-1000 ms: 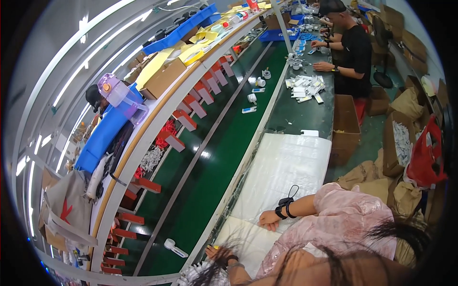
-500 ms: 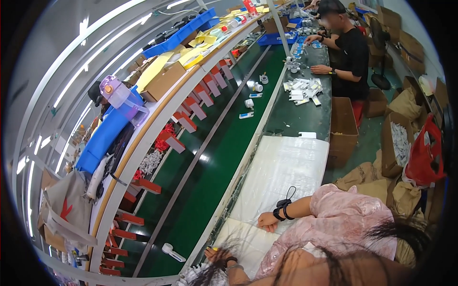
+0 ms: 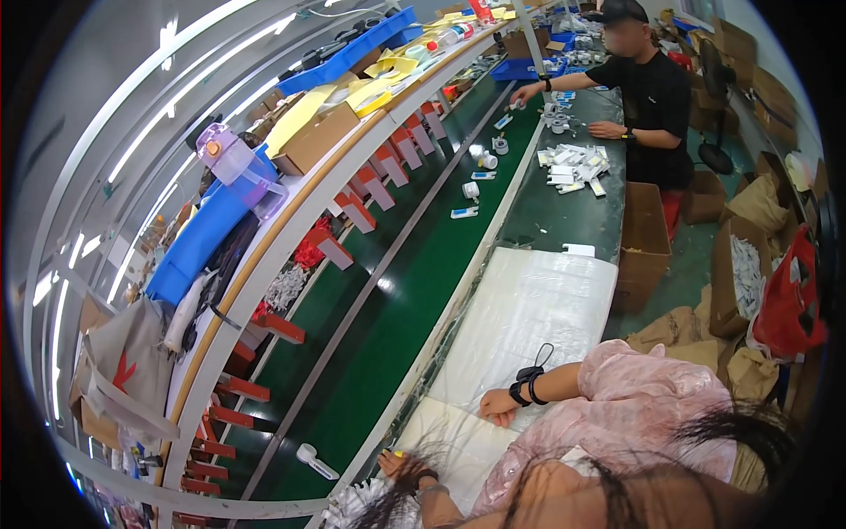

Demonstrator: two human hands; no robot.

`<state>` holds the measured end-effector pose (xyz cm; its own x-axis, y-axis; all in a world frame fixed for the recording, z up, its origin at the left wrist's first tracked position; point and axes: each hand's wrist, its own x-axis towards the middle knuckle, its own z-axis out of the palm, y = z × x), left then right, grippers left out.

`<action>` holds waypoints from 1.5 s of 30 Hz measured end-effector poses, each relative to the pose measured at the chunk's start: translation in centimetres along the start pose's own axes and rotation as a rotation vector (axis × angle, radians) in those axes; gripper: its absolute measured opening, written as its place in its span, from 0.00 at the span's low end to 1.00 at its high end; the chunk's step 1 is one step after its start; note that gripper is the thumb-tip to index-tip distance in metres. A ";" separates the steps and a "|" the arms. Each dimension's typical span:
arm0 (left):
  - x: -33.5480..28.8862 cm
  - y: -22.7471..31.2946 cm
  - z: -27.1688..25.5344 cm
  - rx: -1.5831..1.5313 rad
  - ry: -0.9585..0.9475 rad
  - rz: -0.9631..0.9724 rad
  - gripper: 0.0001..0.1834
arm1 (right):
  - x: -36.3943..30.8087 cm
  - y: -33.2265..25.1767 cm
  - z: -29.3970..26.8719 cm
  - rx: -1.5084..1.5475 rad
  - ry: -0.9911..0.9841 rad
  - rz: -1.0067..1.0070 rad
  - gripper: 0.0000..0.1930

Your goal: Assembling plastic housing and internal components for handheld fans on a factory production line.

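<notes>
My right hand [image 3: 500,406] rests on the clear-plastic-covered white sheet [image 3: 538,304] on the bench, its fingers curled in and nothing visible in them. A black wristband [image 3: 527,388] with a loop is round that wrist. Lower left, my left hand [image 3: 398,465] lies at the bench's edge, beside a heap of white plastic parts [image 3: 357,504]. Something small and yellow [image 3: 399,454] shows at its fingers; strands of hair cover much of this hand. On the green conveyor belt [image 3: 352,370] just left of it lies a white long-handled part [image 3: 315,461].
Further up the belt lie several small white-and-blue parts [image 3: 463,212]. A pile of white pieces [image 3: 573,167] is on the far bench, near a person in black [image 3: 648,106]. Left of the belt runs a shelf with a purple bottle [image 3: 233,167]; cardboard boxes [image 3: 641,247] stand at right.
The person in black has stretched an arm out over the belt, the hand at a small white-and-blue part. My view has shifted slightly; my own hands stay in place.
</notes>
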<state>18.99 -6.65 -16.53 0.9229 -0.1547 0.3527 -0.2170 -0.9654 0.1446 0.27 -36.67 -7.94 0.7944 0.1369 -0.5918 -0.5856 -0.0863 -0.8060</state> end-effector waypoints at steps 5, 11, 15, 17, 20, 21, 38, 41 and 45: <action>0.0 -0.6 1.6 -0.097 0.274 0.090 0.22 | 0.3 0.1 -0.1 0.019 -0.007 0.015 0.18; 0.2 0.5 -0.1 -0.129 0.296 0.142 0.21 | 0.2 0.0 -0.3 0.024 -0.001 0.028 0.18; 0.1 0.0 0.5 -0.121 0.298 0.142 0.20 | 0.0 -0.1 0.0 0.029 -0.004 0.007 0.18; -0.1 -1.3 1.3 -0.023 0.311 0.180 0.20 | -0.3 0.2 0.5 -0.003 -0.012 -0.027 0.18; 0.1 -0.6 0.8 -0.063 0.151 0.153 0.21 | -0.5 0.7 -0.5 0.029 -0.014 -0.049 0.19; 0.2 -0.3 0.8 -0.059 0.141 0.158 0.21 | -0.7 0.6 -1.6 0.227 -0.018 -0.005 0.17; -0.7 2.2 -4.2 -0.148 0.189 0.118 0.24 | 5.2 -7.9 -36.5 -1.165 1.015 0.171 0.19; 2.1 9.1 -10.3 -0.126 -0.207 -0.072 0.26 | 5.2 -6.6 -41.5 -1.171 1.153 0.281 0.29; -3.6 1.6 -0.3 0.021 -0.340 -0.339 0.29 | 11.5 -7.4 -46.4 -1.321 1.284 0.307 0.29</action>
<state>15.25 -7.54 -17.27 0.9930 0.1133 -0.0337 0.1175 -0.9768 0.1790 21.20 -80.27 -9.31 0.6875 -0.7081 0.1610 -0.7252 -0.6582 0.2020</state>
